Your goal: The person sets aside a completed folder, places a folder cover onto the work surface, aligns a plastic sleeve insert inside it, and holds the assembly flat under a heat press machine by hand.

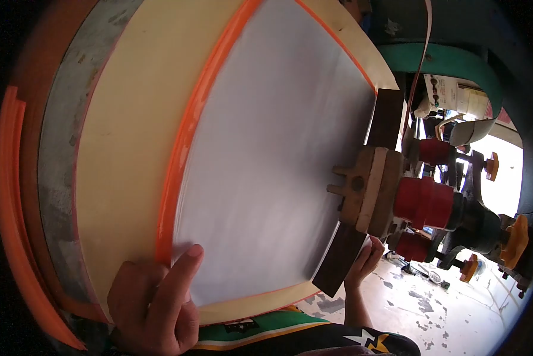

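My left hand (156,311) is over the lower left of a flat framed panel. Its index finger is stretched out, with the tip at the pale grey sheet (272,136) beside an orange strip (183,154); the other fingers are curled. My right hand (367,261) is at the far right side, with curled fingers against the outer side of a dark bar (340,258), partly hidden behind it. A worn metal clamp (373,190) with red cylinders (423,202) sits on this bar, over the sheet's right edge.
Yellow knobs (514,242) stick out from the clamp assembly at the right. A cream border (130,118) and a scuffed grey band (59,172) lie left of the sheet. Another orange strip (11,207) curves along the far left. A green curved part (450,59) stands upper right.
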The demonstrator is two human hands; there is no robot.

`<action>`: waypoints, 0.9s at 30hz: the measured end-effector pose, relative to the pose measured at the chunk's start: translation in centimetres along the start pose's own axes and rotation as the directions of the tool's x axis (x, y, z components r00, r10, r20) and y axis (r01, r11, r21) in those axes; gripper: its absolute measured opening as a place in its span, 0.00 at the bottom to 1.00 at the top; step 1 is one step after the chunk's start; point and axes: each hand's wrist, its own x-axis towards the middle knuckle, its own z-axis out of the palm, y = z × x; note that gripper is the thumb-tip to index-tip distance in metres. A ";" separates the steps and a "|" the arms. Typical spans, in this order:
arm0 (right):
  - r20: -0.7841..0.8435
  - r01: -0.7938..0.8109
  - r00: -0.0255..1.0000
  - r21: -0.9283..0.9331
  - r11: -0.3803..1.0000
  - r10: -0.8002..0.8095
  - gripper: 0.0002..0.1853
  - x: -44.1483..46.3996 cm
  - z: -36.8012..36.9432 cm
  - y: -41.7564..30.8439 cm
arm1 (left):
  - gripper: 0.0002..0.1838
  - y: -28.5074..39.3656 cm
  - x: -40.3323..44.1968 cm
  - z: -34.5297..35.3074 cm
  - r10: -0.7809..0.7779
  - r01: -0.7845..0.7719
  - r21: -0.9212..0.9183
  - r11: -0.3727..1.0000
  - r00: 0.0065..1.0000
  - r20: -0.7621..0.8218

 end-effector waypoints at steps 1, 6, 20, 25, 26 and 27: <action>0.020 -0.006 1.000 -0.006 1.000 0.006 0.14 0.0 -0.1 -0.2 | 0.26 0.0 0.0 0.0 0.002 -0.002 -0.006 1.000 1.000 -0.006; 0.033 -0.058 0.998 0.053 0.997 0.056 0.14 -0.1 -0.1 -0.5 | 0.26 0.0 0.0 -0.1 0.005 -0.005 0.000 1.000 1.000 0.000; 0.000 -0.031 1.000 0.027 0.999 0.031 0.14 0.0 0.1 0.4 | 0.34 -1.2 -1.0 0.3 0.015 -0.017 0.031 0.999 0.996 0.083; 0.000 -0.043 0.999 0.037 0.998 0.043 0.14 0.1 0.1 0.0 | 0.34 -1.3 -1.5 0.6 0.020 -0.023 0.047 0.999 0.998 0.059; 0.001 -0.043 0.999 0.037 0.998 0.043 0.14 0.1 0.1 0.0 | 0.34 -1.2 -1.5 0.6 0.006 -0.008 0.030 1.000 0.998 0.070; 0.002 -0.039 0.999 0.043 0.998 0.038 0.14 0.1 0.1 0.0 | 0.34 -1.2 -1.5 0.5 0.006 -0.008 0.031 0.999 0.998 0.070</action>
